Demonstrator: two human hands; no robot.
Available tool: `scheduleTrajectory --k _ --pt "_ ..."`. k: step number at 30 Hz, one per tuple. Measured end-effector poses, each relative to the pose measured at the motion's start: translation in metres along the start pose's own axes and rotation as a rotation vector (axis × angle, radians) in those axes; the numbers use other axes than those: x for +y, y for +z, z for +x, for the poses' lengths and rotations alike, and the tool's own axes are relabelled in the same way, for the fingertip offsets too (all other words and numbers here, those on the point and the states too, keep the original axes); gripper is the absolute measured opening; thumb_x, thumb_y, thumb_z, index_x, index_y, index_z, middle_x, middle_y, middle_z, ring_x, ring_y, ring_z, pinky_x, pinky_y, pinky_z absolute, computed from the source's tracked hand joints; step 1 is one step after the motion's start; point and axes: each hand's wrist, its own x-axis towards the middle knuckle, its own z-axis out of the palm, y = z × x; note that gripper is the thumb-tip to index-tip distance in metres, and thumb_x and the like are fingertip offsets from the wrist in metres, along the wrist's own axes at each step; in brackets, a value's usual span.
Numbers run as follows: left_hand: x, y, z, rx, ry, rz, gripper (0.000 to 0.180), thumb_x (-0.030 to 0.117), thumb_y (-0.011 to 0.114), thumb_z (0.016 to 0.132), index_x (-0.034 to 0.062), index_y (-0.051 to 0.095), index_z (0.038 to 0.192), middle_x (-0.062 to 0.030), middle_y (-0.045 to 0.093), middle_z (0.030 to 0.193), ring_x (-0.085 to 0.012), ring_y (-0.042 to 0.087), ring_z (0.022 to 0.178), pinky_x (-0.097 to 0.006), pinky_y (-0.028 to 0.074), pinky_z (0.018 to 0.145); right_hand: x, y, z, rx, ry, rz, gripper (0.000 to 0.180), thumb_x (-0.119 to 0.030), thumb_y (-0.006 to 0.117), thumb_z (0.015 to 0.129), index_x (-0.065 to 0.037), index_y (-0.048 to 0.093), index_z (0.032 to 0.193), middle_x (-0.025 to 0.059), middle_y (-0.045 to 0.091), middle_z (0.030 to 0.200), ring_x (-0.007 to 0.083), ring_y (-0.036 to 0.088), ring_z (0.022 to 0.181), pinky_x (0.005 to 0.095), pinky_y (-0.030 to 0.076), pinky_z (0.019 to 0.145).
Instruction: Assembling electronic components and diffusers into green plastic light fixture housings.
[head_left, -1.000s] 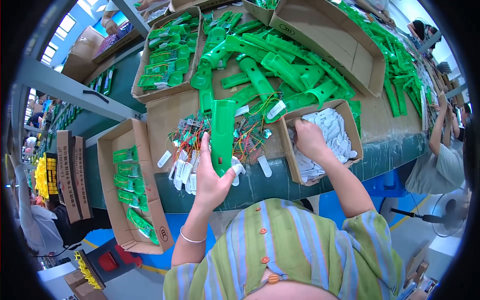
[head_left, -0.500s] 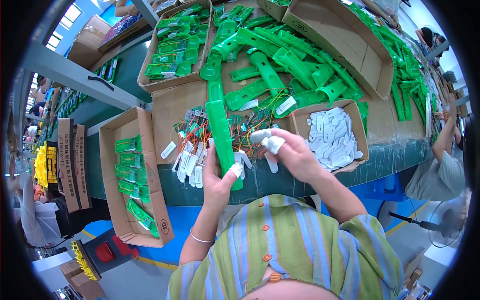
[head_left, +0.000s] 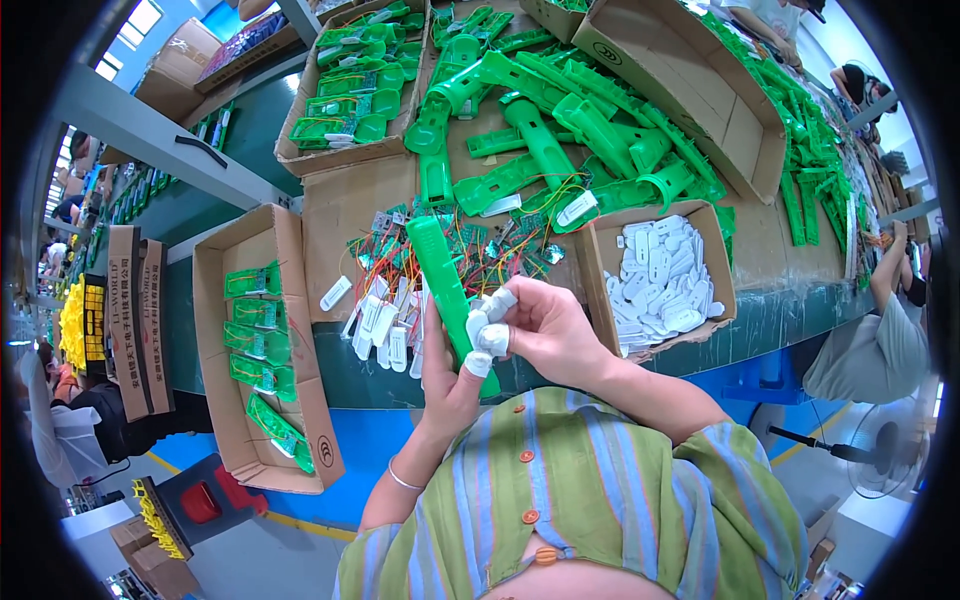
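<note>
My left hand [head_left: 450, 395] grips a long green plastic casing [head_left: 440, 272], tilted upright over the table's near edge. My right hand [head_left: 560, 335] is closed at the casing's near part, its white-wrapped fingertips pinched together close to my left thumb, which is wrapped too. Whatever lies between those right fingertips is hidden. Just beyond the casing lies a heap of small circuit boards [head_left: 480, 236] with red and yellow wires. White oval plastic pieces [head_left: 374, 318] with wires lie left of the casing.
At right stands a cardboard box of white plastic pieces [head_left: 597, 262]. Another box [head_left: 312, 400] at left holds green casings with boards; a similar one [head_left: 345, 160] stands behind it. Loose green casings [head_left: 600, 130] pile up at the back. A person [head_left: 870, 340] sits at far right.
My right hand has moved left and down from above the wired boards to the casing, its fingers closing there. The left hand keeps its hold; the casing tilts slightly more.
</note>
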Motion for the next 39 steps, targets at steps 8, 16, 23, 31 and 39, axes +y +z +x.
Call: scheduleTrajectory --k 8,16,23,31,39 --pt "-0.01 -0.011 -0.017 0.013 0.004 0.183 0.078 0.013 0.053 0.084 -0.0022 -0.001 0.138 -0.0162 0.039 0.125 -0.0233 0.046 0.109 -0.034 0.037 0.093 0.006 0.004 -0.002 -0.001 -0.221 -0.387 0.003 0.003 0.057 0.079 0.002 0.057 0.082 0.0044 0.06 0.077 0.0071 0.058 0.07 0.0225 0.048 0.056" --pt "0.01 -0.066 0.014 0.398 -0.134 -0.38 0.041 0.022 0.052 0.083 -0.0018 0.042 0.115 -0.006 0.052 0.078 -0.0126 0.05 0.062 -0.027 0.044 0.058 -0.022 -0.047 0.047 0.193 -0.24 -0.48 0.023 0.003 0.05 0.08 -0.001 0.06 0.101 0.0019 0.062 0.082 0.0077 0.056 0.072 0.0221 0.046 0.06" --pt "0.009 -0.08 0.018 0.445 -0.088 -0.359 0.045 0.021 0.052 0.083 -0.0034 0.041 0.119 -0.0171 0.058 0.098 -0.0249 0.06 0.083 -0.037 0.052 0.072 -0.007 -0.023 0.115 0.119 -0.317 -0.895 0.014 -0.011 0.059 0.071 -0.002 0.063 0.081 0.0171 0.06 0.068 0.0309 0.059 0.063 0.0379 0.046 0.057" --pt "0.011 -0.078 0.012 0.457 -0.008 -0.225 0.05 0.028 0.055 0.081 -0.0018 0.042 0.119 -0.0142 0.059 0.094 -0.0225 0.06 0.083 -0.037 0.052 0.076 0.028 0.006 0.17 -0.011 -0.193 -1.401 0.02 -0.017 0.059 0.068 -0.004 0.062 0.082 0.0166 0.061 0.081 0.0337 0.058 0.083 0.0428 0.047 0.071" --pt "0.031 -0.082 0.016 0.485 0.087 -0.105 0.053 0.027 0.052 0.08 -0.0039 0.039 0.121 -0.0149 0.058 0.095 -0.0226 0.059 0.085 -0.035 0.05 0.076 -0.037 0.001 0.128 -0.092 -0.235 -0.226 0.015 0.0 0.06 0.075 -0.001 0.054 0.089 0.0038 0.058 0.081 0.0101 0.057 0.071 0.0254 0.047 0.063"
